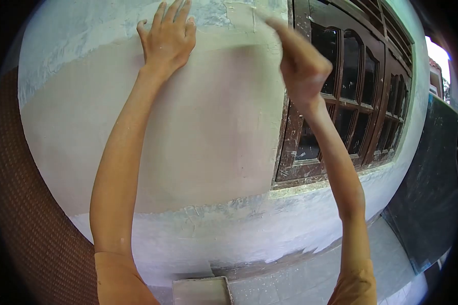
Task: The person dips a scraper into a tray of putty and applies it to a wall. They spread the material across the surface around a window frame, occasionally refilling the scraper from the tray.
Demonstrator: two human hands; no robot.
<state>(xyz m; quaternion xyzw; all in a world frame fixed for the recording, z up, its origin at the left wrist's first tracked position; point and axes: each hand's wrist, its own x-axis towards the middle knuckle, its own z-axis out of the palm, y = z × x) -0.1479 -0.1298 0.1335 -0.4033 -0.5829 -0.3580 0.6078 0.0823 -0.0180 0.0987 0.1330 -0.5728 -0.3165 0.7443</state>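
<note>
My left hand [169, 40] lies against the upper part of the wall [208, 132] with its fingers spread, holding nothing. A smooth beige coat covers the middle of this wall, with rougher bluish-white areas above and below. My right hand [305, 71] is raised to the right, near the brown window frame, and is smeared by motion. Its fingers look curled, with one reaching up and left toward a pale patch [240, 18] on the wall. Whatever it grips is hidden or too blurred to make out.
A brown wooden window [336, 107] with small glass panes and paint specks is set into the wall at right. A beige shallow container [201, 279] stands at the bottom. Woven matting [35, 203] borders the left; a dark panel [430, 178] leans at far right.
</note>
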